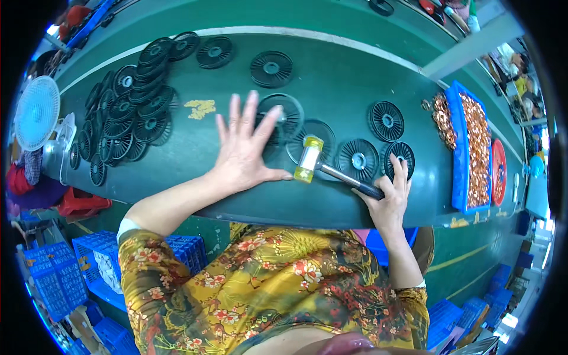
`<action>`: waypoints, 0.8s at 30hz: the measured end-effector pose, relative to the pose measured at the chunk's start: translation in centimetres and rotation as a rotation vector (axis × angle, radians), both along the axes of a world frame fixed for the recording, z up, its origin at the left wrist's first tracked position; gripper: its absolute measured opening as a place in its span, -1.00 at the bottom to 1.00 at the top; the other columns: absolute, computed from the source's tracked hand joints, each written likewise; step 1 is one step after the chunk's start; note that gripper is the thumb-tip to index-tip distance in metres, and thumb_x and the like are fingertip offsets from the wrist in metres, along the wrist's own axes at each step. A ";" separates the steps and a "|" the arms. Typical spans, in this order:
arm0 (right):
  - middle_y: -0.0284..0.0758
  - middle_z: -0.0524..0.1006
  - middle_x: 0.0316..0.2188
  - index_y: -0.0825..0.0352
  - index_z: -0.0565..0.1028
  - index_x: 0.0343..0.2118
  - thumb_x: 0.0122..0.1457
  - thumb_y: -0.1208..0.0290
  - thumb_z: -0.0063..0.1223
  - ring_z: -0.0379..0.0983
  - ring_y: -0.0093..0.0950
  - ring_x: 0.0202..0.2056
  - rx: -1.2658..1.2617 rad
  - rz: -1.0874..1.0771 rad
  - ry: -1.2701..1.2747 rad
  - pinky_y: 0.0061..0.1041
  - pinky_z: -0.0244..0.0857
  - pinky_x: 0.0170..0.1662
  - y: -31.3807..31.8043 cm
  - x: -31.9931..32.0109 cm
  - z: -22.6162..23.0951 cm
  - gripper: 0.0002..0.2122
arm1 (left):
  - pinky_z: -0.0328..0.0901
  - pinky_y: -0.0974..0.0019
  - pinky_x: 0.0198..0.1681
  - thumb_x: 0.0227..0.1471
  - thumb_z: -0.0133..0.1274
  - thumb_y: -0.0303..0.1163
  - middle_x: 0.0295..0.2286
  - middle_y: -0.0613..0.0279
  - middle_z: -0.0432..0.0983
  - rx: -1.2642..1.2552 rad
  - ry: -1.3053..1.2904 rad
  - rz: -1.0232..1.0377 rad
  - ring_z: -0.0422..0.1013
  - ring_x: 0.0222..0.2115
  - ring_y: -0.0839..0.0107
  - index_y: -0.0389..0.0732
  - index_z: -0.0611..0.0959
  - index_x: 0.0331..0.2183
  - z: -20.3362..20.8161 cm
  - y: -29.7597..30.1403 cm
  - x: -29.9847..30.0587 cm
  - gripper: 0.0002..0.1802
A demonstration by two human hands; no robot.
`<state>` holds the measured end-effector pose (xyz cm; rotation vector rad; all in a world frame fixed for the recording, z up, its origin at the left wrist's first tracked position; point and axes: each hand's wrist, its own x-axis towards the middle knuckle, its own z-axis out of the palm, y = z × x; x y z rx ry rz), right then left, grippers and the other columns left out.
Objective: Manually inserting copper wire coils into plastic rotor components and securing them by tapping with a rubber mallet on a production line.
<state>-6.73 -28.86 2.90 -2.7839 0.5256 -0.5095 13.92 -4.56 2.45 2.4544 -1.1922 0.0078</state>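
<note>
Clock read flat on the view, 12 away from the wearer. Gripping mallet (310,157) near the butt of its dark handle with right hand (387,200), thumb and curled finger round it; also reaching stretched fingers to 1 o'clock onto rim wheel (407,154), seemingly in contact. Holding nothing in left hand (241,155): spread open, palm down over table (337,77), at 9 o'clock from mallet head; pointing thumb at head, just beside it, and index at blurred wheel (294,118). Cannot tell whether touching that one.

To do well: pin handle firmly in the curled grip, freeing outer fingers for the wheel; take wheel by rim, sparing thin spokes; hold mallet head clear of left thumb and of middle wheel (358,160), partly crossed by handle.

Mallet located mid-view, between both hands, toward wearer's side of table. Long axis along handle, from 4 o'clock at butt to 10 at head; head set crosswise, yellow faces toward 12–1 and 6–7. Cannot tell whether resting or lifted. Wheels lying mostly flat, so no clear pointing. Further out: wheel pile (121,109) at 10 o'clock, blue tray (458,148) of coppery parts (475,151) at 3.
</note>
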 end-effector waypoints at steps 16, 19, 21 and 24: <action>-0.42 0.52 -0.16 0.23 0.52 -0.41 -0.07 0.24 0.26 0.39 -0.38 -0.07 -0.359 -0.078 -0.369 -0.18 0.11 0.12 -12.4 29.2 -2.2 -0.77 | -0.30 -0.27 0.25 -0.14 0.24 -0.15 0.16 -0.28 0.00 -0.522 -0.183 0.415 -0.18 0.24 -0.19 -0.18 0.27 0.13 -2.8 -18.8 21.0 -0.17; -0.40 0.51 -0.39 0.22 0.47 -0.49 -0.12 0.33 0.24 0.43 -0.34 -0.25 -0.316 -0.051 -0.436 -0.30 0.20 -0.02 -12.6 28.9 -2.1 -0.83 | -0.36 -0.43 0.19 -0.08 0.15 -0.03 0.17 -0.20 0.04 -0.355 -0.433 0.521 -0.17 0.25 -0.12 -0.16 0.33 0.09 -1.2 -15.6 23.0 -0.25; -0.37 0.48 -0.49 0.22 0.44 -0.53 -0.13 0.33 0.23 0.43 -0.31 -0.32 -0.269 -0.051 -0.414 -0.31 0.23 -0.10 -13.2 28.5 -2.4 -0.83 | -0.39 -0.44 0.19 0.01 -0.05 0.16 0.21 -0.04 0.05 -0.081 -0.554 0.727 -0.16 0.26 -0.12 -0.08 0.31 0.16 1.2 -12.2 25.3 -0.22; -0.34 0.48 -0.54 0.22 0.42 -0.56 -0.13 0.32 0.22 0.44 -0.28 -0.37 -0.233 -0.063 -0.402 -0.28 0.25 -0.17 -12.9 28.4 -2.2 -0.82 | -0.40 -0.59 0.10 0.04 -0.26 0.34 0.24 0.05 0.01 0.307 -0.375 1.002 -0.20 0.24 -0.24 0.08 0.36 0.16 3.5 -4.5 29.2 -0.22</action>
